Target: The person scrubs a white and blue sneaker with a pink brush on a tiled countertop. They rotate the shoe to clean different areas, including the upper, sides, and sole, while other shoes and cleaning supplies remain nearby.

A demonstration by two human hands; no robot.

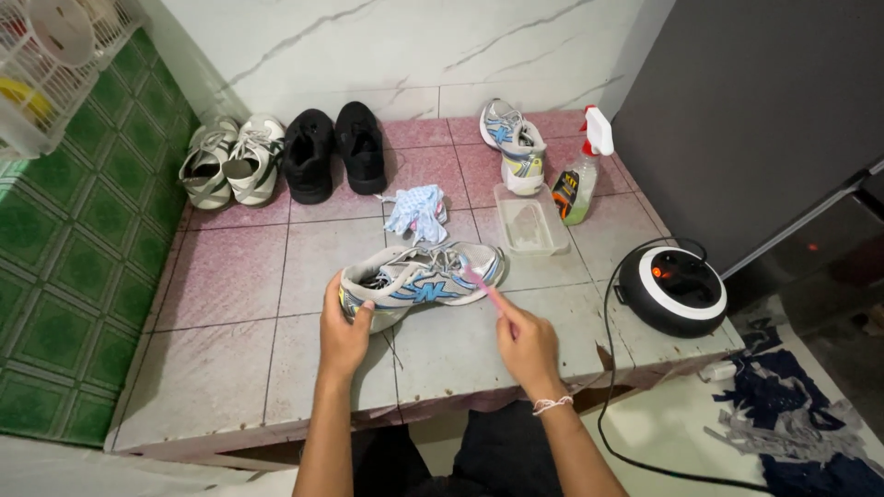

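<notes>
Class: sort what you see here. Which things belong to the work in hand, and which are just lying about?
In use:
left hand gripping the grey-and-blue sneaker
right hand holding the pink toothbrush to it

Lying about:
white sneakers
black shoes
matching sneaker
crumpled cloth
plastic container
spray bottle
round cord reel

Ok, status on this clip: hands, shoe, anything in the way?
Left hand grips sneaker heel. Right hand holds pink toothbrush on its toe. Blue cloth lies just behind, apart.
</notes>
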